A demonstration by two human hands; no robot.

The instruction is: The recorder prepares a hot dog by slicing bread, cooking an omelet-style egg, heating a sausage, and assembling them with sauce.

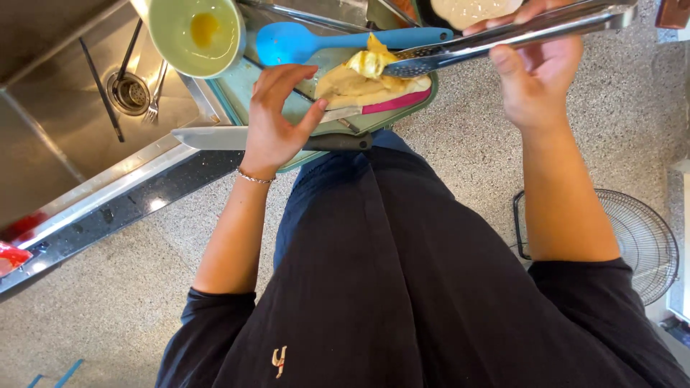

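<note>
Dark apron (402, 287) nearest; tongs (503, 36) are gripped by right hand (539, 79), long axis running left onto food (370, 65); left hand (277, 118), fingers spread, hovers beside it.

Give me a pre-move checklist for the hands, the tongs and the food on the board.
1. Right hand grips the metal tongs: ok.
2. Tong tips on the yellow food piece: ok.
3. Left hand empty, hovering over the cutting board: ok.
4. Large knife kept off the board edge: not ok, blade sticks out under the left hand.
5. Food fully clamped: cannot tell.
</note>
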